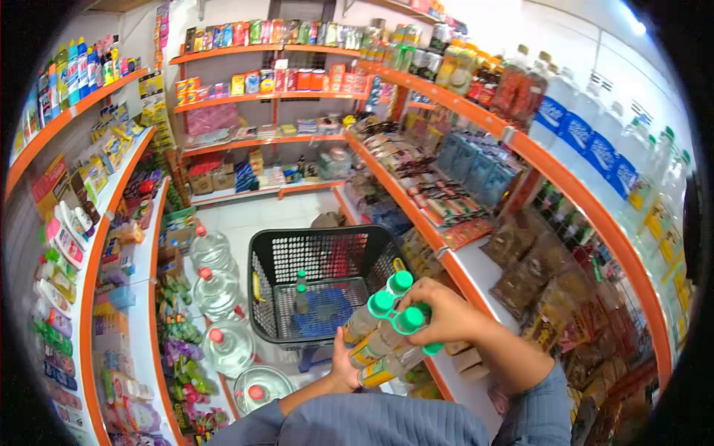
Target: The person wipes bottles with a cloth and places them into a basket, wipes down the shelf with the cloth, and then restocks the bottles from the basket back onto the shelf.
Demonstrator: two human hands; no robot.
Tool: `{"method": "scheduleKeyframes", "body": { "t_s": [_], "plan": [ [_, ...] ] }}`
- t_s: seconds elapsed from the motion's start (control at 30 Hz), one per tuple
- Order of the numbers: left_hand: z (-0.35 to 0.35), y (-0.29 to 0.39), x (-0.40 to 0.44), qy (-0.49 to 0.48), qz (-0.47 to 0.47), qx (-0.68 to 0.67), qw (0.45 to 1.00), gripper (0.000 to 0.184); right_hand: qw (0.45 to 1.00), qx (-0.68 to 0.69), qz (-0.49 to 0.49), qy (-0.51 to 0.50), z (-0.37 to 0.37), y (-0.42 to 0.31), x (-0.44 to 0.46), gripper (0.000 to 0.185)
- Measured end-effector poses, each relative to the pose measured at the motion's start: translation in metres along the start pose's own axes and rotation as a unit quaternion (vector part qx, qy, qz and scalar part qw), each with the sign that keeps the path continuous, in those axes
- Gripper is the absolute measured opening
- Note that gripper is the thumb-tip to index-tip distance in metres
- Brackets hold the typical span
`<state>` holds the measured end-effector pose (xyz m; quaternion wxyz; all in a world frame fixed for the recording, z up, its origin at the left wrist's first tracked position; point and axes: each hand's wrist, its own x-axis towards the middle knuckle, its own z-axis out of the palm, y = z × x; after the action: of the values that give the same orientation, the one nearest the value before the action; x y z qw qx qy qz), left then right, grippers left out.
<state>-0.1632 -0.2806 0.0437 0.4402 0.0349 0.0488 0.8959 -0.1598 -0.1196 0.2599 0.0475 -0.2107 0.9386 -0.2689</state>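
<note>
Several clear plastic bottles (374, 343) with green caps and yellow labels are bunched together, tilted, in front of my body. My left hand (344, 369) is wrapped round their lower left side, its fingers partly hidden by them. From above, my right hand (446, 314) grips the bunch around the necks and caps. Just beyond the bottles stands a black plastic basket (256, 297) with perforated walls. Inside it, one green-capped bottle (301, 296) stands upright near the left side.
Large clear water jugs (218, 293) with red caps line the floor left of the basket. Orange-edged shelves (111, 193) of packaged goods rise on the left, back and right. Blue-labelled bottles (576, 130) stand on the upper right shelf. White floor tiles (256, 212) show behind the basket.
</note>
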Motion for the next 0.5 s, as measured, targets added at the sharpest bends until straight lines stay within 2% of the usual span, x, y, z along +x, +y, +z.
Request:
{"method": "scheduleKeyframes", "body": {
  "t_s": [0.13,0.17,0.2,0.27,0.3,0.33,0.4,0.43,0.5],
  "plan": [
    [-0.001,-0.019,0.0,-0.074,-0.085,-0.039,0.993,0.085,0.999,0.012,0.032,0.012,-0.003,-0.001,-0.034,0.054],
    [0.005,-0.027,0.002,-0.012,-0.063,-0.008,0.998,0.084,0.999,0.035,0.038,0.017,-0.005,-0.002,-0.045,0.059],
    [0.007,-0.034,0.004,-0.019,-0.083,-0.004,0.996,0.084,0.998,0.031,0.051,0.032,-0.01,-0.004,-0.056,0.059],
    [0.009,-0.045,0.012,-0.064,-0.106,-0.035,0.992,0.084,0.999,0.034,-0.015,-0.002,-0.024,-0.009,-0.08,0.08],
    [0.025,-0.056,0.01,-0.029,-0.089,-0.009,0.996,0.082,0.999,0.014,-0.045,0.016,-0.028,-0.014,-0.096,0.088],
    [0.037,-0.065,0.012,-0.044,-0.122,0.002,0.991,0.082,0.997,-0.01,-0.072,0.033,-0.031,-0.019,-0.111,0.097],
    [0.052,-0.081,0.02,-0.101,-0.155,-0.215,0.959,0.083,0.994,-0.092,-0.047,0.029,-0.036,-0.026,-0.138,0.108],
    [0.045,-0.09,0.026,-0.107,-0.187,-0.205,0.955,0.083,0.993,-0.111,-0.034,0.035,-0.038,-0.029,-0.151,0.108],
    [0.027,-0.111,0.042,-0.056,-0.175,0.056,0.981,0.088,0.992,-0.111,0.001,0.062,-0.046,-0.038,-0.177,0.103]
  ]
}}
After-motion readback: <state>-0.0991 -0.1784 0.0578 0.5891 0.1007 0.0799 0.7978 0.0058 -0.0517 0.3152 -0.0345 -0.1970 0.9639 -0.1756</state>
